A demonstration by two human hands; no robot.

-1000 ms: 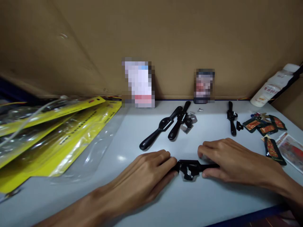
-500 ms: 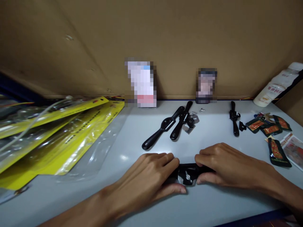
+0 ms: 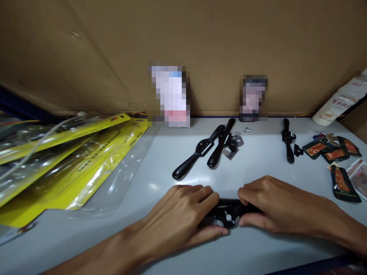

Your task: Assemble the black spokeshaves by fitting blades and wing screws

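A black spokeshave (image 3: 227,211) lies crosswise low in the middle of the view, a silver wing screw showing at its centre. My left hand (image 3: 187,212) is wrapped round its left handle, the thumb along the near side. Round the right handle closes my right hand (image 3: 271,206), thumb below and fingers above. Both handles are mostly hidden by my fingers. Beyond my hands lie a bare black spokeshave body (image 3: 197,152) and a second body (image 3: 219,147) beside it. Metal blades (image 3: 231,152), a black cap (image 3: 233,144) and small wing screws (image 3: 246,130) rest near them.
At the right lie a smaller spokeshave (image 3: 287,141), a loose black cap (image 3: 298,150), keys (image 3: 327,137) and dark snack packets (image 3: 341,183). A white bottle (image 3: 338,101) leans behind. Yellow-backed plastic packaging (image 3: 100,160) covers the left. Two phones (image 3: 172,95) (image 3: 254,98) lean on the cardboard wall.
The view has shifted slightly, moving the things on the table a little. Both hands keep their hold on the spokeshave, which looks tilted very slightly differently.
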